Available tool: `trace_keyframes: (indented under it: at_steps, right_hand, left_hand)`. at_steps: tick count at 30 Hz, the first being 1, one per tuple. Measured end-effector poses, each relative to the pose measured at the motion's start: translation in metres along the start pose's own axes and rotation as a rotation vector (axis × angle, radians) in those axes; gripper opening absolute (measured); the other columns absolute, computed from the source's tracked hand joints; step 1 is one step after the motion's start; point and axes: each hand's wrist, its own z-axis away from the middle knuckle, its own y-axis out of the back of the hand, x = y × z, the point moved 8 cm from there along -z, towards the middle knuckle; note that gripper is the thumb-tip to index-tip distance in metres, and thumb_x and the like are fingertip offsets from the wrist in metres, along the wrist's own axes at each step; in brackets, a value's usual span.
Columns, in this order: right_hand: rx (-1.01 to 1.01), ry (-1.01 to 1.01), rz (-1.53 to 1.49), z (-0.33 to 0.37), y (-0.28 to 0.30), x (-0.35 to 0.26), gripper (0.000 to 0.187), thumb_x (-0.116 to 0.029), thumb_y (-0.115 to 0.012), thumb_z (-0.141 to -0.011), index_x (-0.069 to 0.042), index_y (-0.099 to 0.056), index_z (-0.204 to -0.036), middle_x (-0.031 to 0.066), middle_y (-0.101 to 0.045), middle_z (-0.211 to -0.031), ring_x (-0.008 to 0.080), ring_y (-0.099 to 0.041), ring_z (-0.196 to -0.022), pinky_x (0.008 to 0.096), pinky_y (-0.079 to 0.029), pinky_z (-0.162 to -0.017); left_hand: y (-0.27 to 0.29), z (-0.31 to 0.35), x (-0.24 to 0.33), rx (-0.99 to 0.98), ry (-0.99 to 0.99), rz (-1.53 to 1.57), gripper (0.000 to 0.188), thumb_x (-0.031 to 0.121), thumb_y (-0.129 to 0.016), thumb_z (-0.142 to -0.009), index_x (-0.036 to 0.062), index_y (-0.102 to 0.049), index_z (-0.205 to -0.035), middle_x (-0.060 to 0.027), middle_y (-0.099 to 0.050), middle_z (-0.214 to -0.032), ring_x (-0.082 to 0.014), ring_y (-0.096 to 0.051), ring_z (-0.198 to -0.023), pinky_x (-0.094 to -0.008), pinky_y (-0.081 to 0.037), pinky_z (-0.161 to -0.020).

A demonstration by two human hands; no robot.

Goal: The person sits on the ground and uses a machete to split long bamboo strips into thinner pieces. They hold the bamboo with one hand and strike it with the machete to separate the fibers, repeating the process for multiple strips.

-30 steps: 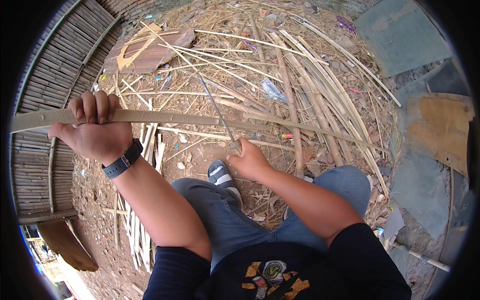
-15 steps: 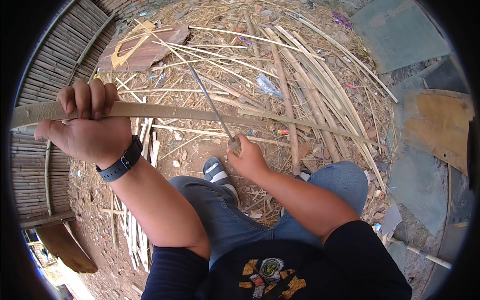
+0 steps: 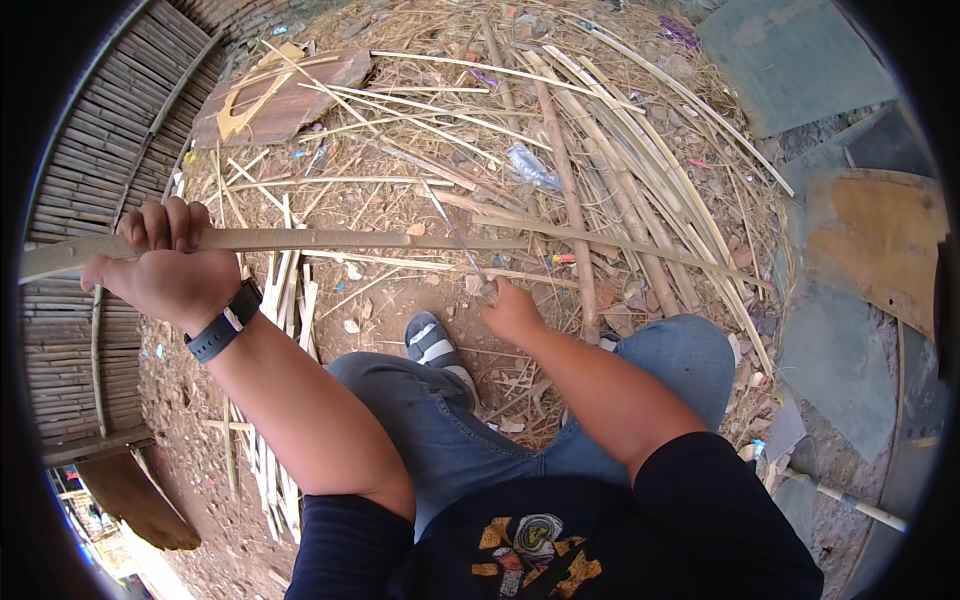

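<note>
My left hand (image 3: 178,278), with a dark watch on its wrist, is wrapped round a long pale bamboo strip (image 3: 330,239) held roughly level across the left side. In my right hand (image 3: 512,316) is a knife (image 3: 453,228), gripped by its handle. Its thin metal blade points up and away from me and crosses the strip's right part. From this angle I cannot tell whether the edge touches the strip. A node mark shows on the strip between my two hands.
Loose bamboo strips and poles (image 3: 620,190) lie over the straw-strewn ground ahead. More split strips (image 3: 285,420) are heaped left of my legs. A brown board (image 3: 300,105) lies at the far left, a bamboo-slat wall (image 3: 85,130) stands left, and grey sheets (image 3: 800,65) lie right.
My right hand has shifted slightly right, and the knife blade now shows shorter and lower. My left hand and the bamboo strip have moved a little left and down.
</note>
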Motion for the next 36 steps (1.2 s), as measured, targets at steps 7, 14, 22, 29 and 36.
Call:
trace_keyframes:
  at_steps: [7, 14, 22, 29, 36]
  right_hand:
    - [-0.056, 0.078, -0.072, 0.018, 0.013, -0.078, 0.046, -0.021, -0.072, -0.082, 0.003, -0.060, -0.119, 0.0283, -0.071, -0.097, 0.0448, -0.069, -0.096, 0.0493, -0.055, -0.084]
    - [0.083, 0.281, 0.018, 0.013, 0.058, -0.110, 0.051, -0.024, -0.075, -0.083, 0.003, -0.059, -0.124, 0.0258, -0.067, -0.079, 0.0431, -0.068, -0.077, 0.0483, -0.053, -0.071]
    - [-0.151, 0.083, -0.727, 0.008, 0.097, -0.126, 0.019, -0.010, -0.068, -0.093, -0.008, -0.058, -0.109, 0.0166, -0.073, -0.112, 0.0069, -0.056, -0.060, 0.0246, -0.046, -0.056]
    - [-0.153, 0.316, -1.284, 0.036, 0.181, -0.184, 0.022, -0.003, -0.068, -0.091, -0.010, -0.054, -0.107, 0.0248, -0.052, -0.146, 0.0111, -0.054, -0.061, 0.0292, -0.048, -0.058]
    - [0.079, 0.321, -1.284, 0.041, 0.227, -0.156, 0.026, -0.007, -0.070, -0.090, -0.010, -0.056, -0.112, 0.0063, -0.058, -0.094, 0.0138, -0.056, -0.061, 0.0324, -0.048, -0.058]
  left_hand:
    - [0.007, -0.012, 0.023, -0.208, 0.023, 0.167, 0.072, 0.082, -0.029, -0.096, 0.0151, -0.042, -0.073, 0.0028, -0.033, -0.059, -0.0110, -0.028, -0.050, -0.0261, -0.021, -0.050]
    - [0.030, -0.002, 0.114, -0.472, -0.079, 0.353, 0.073, 0.080, -0.023, -0.096, 0.0160, -0.042, -0.066, 0.0034, -0.037, -0.058, -0.0112, -0.032, -0.050, -0.0294, -0.027, -0.053]
    - [0.051, 0.019, 0.168, -0.399, -0.267, 0.478, 0.073, 0.080, -0.021, -0.096, 0.0177, -0.039, -0.062, 0.0058, -0.037, -0.053, -0.0095, -0.034, -0.045, -0.0262, -0.027, -0.048]
    - [0.046, 0.002, 0.131, -0.441, -0.166, 0.709, 0.070, 0.074, -0.027, -0.099, 0.0155, -0.041, -0.065, 0.0051, -0.036, -0.055, -0.0094, -0.031, -0.046, -0.0265, -0.026, -0.049]
    - [0.032, -0.018, 0.059, -0.428, 0.031, 0.854, 0.074, 0.080, -0.023, -0.097, 0.0124, -0.047, -0.077, 0.0015, -0.040, -0.065, -0.0147, -0.039, -0.056, -0.0310, -0.034, -0.060]
